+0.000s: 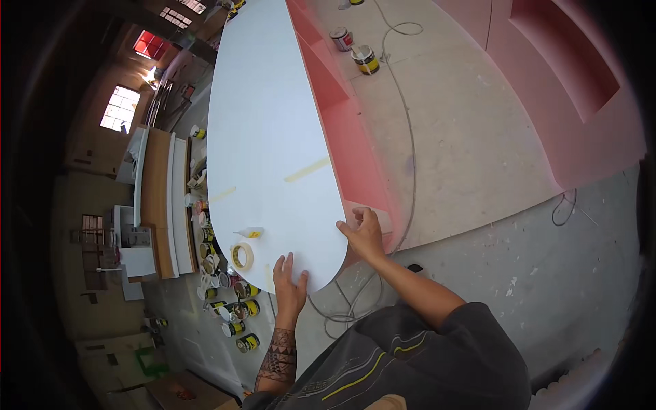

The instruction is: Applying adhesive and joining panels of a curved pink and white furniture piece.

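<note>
A long white board (266, 116) with a rounded near end lies in front of me on top of a pink cabinet-like structure (345, 147). My left hand (290, 292) rests flat on the board by its near rounded edge, fingers apart. My right hand (363, 236) is at the board's right edge, its thumb touching the white surface. Its other fingers are bent outside the edge, apart from the thumb, over the pink structure. A roll of masking tape (248, 255) and a small white bottle with a yellow label (250, 233) sit left of my left hand. Pale tape strips (307, 169) cross the board.
Several paint cans (240, 311) crowd the floor left of the board. Two more cans (365, 60) stand on a large floor panel (465, 157) to the right. A grey cable (413, 150) runs along it. Another pink piece (547, 89) stands far right.
</note>
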Motion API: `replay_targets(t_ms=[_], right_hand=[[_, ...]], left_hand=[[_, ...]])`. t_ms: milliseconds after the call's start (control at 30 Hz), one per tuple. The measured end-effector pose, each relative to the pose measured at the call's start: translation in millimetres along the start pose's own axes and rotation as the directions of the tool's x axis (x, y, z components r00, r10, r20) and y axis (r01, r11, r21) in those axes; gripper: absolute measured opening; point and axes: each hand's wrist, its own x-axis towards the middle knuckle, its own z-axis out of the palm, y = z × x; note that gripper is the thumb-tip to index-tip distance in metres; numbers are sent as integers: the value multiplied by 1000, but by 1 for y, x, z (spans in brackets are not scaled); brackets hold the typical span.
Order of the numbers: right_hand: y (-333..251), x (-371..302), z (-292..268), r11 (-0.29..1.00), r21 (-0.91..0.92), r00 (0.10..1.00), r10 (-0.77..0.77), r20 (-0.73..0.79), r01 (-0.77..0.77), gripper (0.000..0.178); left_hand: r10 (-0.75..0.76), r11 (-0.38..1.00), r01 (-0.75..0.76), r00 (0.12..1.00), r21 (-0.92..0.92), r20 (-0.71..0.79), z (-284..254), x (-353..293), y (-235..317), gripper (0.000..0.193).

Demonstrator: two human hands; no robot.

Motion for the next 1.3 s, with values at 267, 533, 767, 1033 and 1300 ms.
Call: replay_targets(t_ms=[267,533,767,1033,1300], right_hand=[[3,13,-3,974,-122,981,-186,57,192,32],[6,11,-5,979,-110,984,-164,75,172,35],[15,9,-3,978,-125,983,-156,98,167,36],[5,-29,23,786,-558,919,-381,-99,266,61],[-34,-139,70,274,-843,874,-304,380,463,75]], left_hand=[[2,997,0,999,71,-34,8,6,3,59],[8,1000,-6,997,24,-74,17,3,-6,60],[94,995,-95,992,-7,-85,6,-9,-21,57],[71,903,-144,979,-405,-190,-12,-121,-110,42],[-400,790,454,891,-411,215,81,-366,-274,38]])
